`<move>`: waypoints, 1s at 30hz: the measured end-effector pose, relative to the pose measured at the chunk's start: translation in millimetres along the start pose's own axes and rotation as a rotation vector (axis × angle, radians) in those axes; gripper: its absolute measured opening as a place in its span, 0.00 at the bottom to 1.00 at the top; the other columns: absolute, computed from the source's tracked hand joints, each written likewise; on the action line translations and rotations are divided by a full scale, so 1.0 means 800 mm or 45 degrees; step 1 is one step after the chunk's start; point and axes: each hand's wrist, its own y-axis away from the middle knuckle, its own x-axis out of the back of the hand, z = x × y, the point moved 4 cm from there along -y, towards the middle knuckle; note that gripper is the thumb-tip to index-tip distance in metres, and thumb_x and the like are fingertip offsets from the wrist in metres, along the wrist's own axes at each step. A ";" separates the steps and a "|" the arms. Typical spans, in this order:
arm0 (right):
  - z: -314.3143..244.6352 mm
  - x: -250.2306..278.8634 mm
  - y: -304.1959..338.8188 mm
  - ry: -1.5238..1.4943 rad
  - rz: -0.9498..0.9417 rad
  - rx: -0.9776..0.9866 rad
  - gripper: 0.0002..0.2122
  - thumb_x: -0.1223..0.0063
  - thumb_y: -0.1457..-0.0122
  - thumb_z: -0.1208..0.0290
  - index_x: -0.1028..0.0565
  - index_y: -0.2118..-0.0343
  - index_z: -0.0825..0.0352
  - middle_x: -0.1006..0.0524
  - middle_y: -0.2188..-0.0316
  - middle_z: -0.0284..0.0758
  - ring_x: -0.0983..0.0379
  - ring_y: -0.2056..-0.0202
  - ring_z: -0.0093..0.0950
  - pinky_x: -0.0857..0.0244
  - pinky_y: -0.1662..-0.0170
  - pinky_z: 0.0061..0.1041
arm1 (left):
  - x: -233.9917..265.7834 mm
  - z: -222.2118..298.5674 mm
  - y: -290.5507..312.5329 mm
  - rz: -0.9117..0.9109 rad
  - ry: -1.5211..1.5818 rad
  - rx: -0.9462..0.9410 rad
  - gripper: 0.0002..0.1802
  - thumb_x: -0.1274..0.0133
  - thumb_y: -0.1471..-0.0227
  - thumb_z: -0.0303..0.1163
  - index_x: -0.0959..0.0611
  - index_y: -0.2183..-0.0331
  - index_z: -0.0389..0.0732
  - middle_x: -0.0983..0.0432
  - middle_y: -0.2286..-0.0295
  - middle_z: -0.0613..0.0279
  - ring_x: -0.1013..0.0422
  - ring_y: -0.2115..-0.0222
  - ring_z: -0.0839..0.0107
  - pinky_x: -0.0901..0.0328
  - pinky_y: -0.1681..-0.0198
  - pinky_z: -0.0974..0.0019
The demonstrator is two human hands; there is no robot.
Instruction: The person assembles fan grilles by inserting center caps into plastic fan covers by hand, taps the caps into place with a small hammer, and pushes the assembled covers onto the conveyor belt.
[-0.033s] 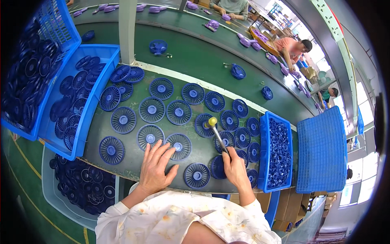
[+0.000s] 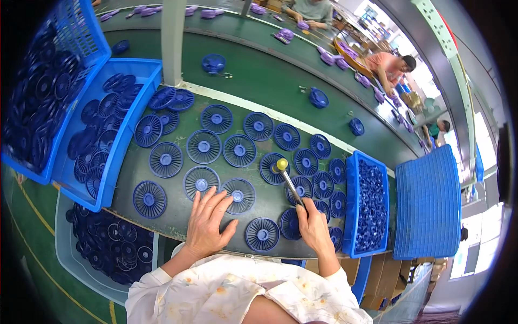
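Note:
My right hand (image 2: 314, 229) is closed round the handle of a small hammer (image 2: 292, 184) with a rounded yellow head and a metal shaft. The hammer head is over a round dark blue fan grille (image 2: 268, 177) on the bench. Fingers spread, my left hand (image 2: 208, 224) is open, palm down. Its fingertips reach the near edges of two more blue grilles, one grille (image 2: 202, 175) farther left and another grille (image 2: 240, 202) beside it. Just right of that hand lies a near grille (image 2: 262, 234). Several more grilles lie flat around them.
Blue crates (image 2: 145, 81) of grilles stand at the left, above a pale tub (image 2: 67, 259) of more. A blue bin (image 2: 350, 216) of small blue parts sits at the right, beside an upright blue crate (image 2: 426, 205). Beyond a white ledge (image 2: 237, 100), the green belt (image 2: 259, 70) carries blue housings. People work farther back.

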 end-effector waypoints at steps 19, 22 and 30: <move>-0.044 -0.018 0.044 0.185 -0.307 0.330 0.13 0.49 0.33 0.61 0.28 0.48 0.59 0.20 0.74 0.50 0.22 0.69 0.55 0.31 0.67 0.48 | 0.006 -0.003 -0.007 0.030 0.013 0.070 0.42 0.32 0.56 0.36 0.30 0.41 0.36 0.32 0.42 0.47 0.42 0.36 0.44 0.55 0.32 0.36; -0.032 -0.017 0.027 -0.076 -0.387 0.225 0.13 0.49 0.33 0.63 0.27 0.49 0.61 0.21 0.74 0.50 0.22 0.68 0.55 0.30 0.66 0.47 | 0.004 -0.007 -0.008 -0.009 0.033 0.085 0.40 0.34 0.54 0.37 0.30 0.41 0.36 0.32 0.42 0.48 0.42 0.36 0.45 0.54 0.33 0.35; -0.086 0.031 -0.086 -0.441 0.286 0.350 0.12 0.55 0.29 0.66 0.28 0.49 0.67 0.31 0.81 0.37 0.35 0.78 0.22 0.39 0.73 0.29 | 0.004 -0.006 -0.007 -0.033 0.035 0.084 0.39 0.35 0.52 0.39 0.29 0.41 0.37 0.32 0.42 0.48 0.42 0.36 0.46 0.54 0.33 0.34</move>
